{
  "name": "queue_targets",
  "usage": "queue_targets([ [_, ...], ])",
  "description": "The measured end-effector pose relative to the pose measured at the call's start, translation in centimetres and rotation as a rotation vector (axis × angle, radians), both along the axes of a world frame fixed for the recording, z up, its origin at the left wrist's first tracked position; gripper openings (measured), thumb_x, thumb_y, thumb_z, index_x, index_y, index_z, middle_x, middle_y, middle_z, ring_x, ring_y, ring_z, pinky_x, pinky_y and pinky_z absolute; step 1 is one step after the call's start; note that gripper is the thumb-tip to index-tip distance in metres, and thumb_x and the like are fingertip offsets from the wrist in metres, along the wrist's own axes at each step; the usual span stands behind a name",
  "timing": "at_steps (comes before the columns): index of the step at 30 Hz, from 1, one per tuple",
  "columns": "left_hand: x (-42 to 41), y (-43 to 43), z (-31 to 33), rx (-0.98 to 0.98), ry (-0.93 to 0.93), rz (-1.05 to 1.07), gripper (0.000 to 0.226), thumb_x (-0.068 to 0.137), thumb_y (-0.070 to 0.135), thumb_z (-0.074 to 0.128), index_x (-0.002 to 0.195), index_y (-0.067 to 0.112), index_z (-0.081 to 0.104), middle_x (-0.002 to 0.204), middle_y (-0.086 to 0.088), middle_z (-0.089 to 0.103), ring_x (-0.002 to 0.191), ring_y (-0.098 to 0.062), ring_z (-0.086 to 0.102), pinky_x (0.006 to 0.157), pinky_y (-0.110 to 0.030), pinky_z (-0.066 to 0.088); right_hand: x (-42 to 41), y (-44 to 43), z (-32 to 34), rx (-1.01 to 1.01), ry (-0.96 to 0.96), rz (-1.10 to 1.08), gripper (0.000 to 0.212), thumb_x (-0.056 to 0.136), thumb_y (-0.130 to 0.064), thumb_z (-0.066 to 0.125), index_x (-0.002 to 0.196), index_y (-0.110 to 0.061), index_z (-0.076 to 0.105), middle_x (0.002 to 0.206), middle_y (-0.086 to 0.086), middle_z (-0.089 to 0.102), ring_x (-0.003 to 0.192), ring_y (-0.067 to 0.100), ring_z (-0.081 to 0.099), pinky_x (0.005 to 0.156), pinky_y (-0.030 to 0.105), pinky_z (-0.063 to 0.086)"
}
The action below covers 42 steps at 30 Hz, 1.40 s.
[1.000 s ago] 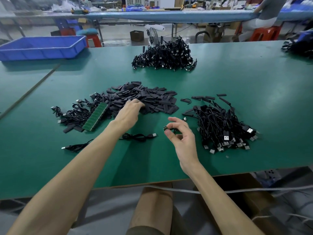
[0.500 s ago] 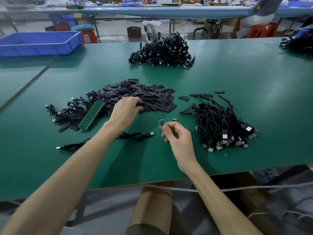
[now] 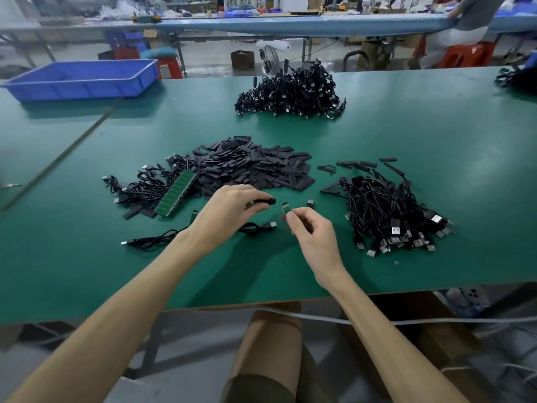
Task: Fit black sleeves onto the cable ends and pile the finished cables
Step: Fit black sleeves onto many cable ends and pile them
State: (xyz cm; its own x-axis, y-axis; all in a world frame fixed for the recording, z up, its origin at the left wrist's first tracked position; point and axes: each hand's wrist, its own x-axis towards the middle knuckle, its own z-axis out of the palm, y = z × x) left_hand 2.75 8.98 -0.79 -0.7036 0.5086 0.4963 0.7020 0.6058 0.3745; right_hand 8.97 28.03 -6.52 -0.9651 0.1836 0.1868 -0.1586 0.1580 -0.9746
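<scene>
Fitting is not yet made in the head view: the left hand [image 3: 232,203] pinches a black sleeve [image 3: 263,202] just beside the green cable end [image 3: 286,209] pinched in the right hand [image 3: 309,229], while the sleeve heap [image 3: 255,170] and cable pile [image 3: 389,216] suggest plenty remains.

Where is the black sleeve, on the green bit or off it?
Off. The left hand pinches the black sleeve, and the green bit sticks out bare from the right hand, a gap between them.
</scene>
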Motion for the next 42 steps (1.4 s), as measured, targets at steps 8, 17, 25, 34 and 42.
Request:
queue_targets([
  [8, 0.9, -0.2, -0.5, -0.019, 0.027, -0.025, 0.019, 0.094, 0.017, 0.073, 0.110, 0.008, 0.078, 0.099, -0.004, 0.076, 0.090, -0.021, 0.070, 0.085, -0.042, 0.057, -0.1, 0.0, -0.2, -0.040, -0.006, 0.010, 0.013, 0.101, -0.029, 0.066, 0.093, -0.019, 0.066, 0.067, -0.007, 0.067, 0.067, 0.006, 0.060, 0.073, 0.034, 0.049],
  [17, 1.3, 0.1, -0.7, -0.029, 0.077, -0.056, 0.017, 0.092, 0.011, 0.074, 0.108, 0.004, 0.077, 0.096, -0.007, 0.075, 0.088, -0.026, 0.070, 0.083, -0.043, 0.057, -0.1, 0.1, -0.2, -0.029, -0.014, 0.007, 0.022, 0.099, -0.032, 0.070, 0.087, -0.014, 0.067, 0.066, -0.003, 0.069, 0.064, 0.006, 0.059, 0.068, 0.031, 0.046],
  [25, 1.3, -0.4, -0.7, -0.071, 0.108, -0.077, 0.017, 0.093, 0.009, 0.073, 0.108, 0.001, 0.076, 0.096, -0.009, 0.075, 0.088, -0.028, 0.069, 0.081, -0.045, 0.057, -0.2, 0.0, -0.1, -0.006, -0.038, 0.024, 0.023, 0.099, -0.030, 0.070, 0.086, -0.011, 0.068, 0.061, -0.003, 0.065, 0.060, 0.008, 0.055, 0.063, 0.029, 0.043],
  [34, 1.5, -1.3, -0.1, -0.247, 0.232, -0.161, 0.022, 0.094, 0.005, 0.071, 0.116, 0.000, 0.072, 0.109, -0.011, 0.073, 0.098, -0.031, 0.068, 0.078, -0.044, 0.060, 0.0, -0.2, 0.4, 0.034, -0.045, 0.094, 0.022, 0.099, -0.025, 0.071, 0.084, -0.009, 0.066, 0.061, -0.005, 0.063, 0.061, 0.009, 0.056, 0.066, 0.029, 0.046],
  [42, 1.5, -1.9, -0.1, -0.305, 0.217, -0.203, 0.028, 0.089, -0.003, 0.074, 0.117, 0.001, 0.073, 0.109, -0.012, 0.073, 0.098, -0.031, 0.069, 0.079, -0.045, 0.060, 0.1, -0.4, 0.4, 0.101, -0.056, 0.115, 0.019, 0.099, -0.022, 0.071, 0.085, -0.009, 0.066, 0.062, -0.005, 0.064, 0.059, 0.007, 0.056, 0.062, 0.022, 0.046],
])
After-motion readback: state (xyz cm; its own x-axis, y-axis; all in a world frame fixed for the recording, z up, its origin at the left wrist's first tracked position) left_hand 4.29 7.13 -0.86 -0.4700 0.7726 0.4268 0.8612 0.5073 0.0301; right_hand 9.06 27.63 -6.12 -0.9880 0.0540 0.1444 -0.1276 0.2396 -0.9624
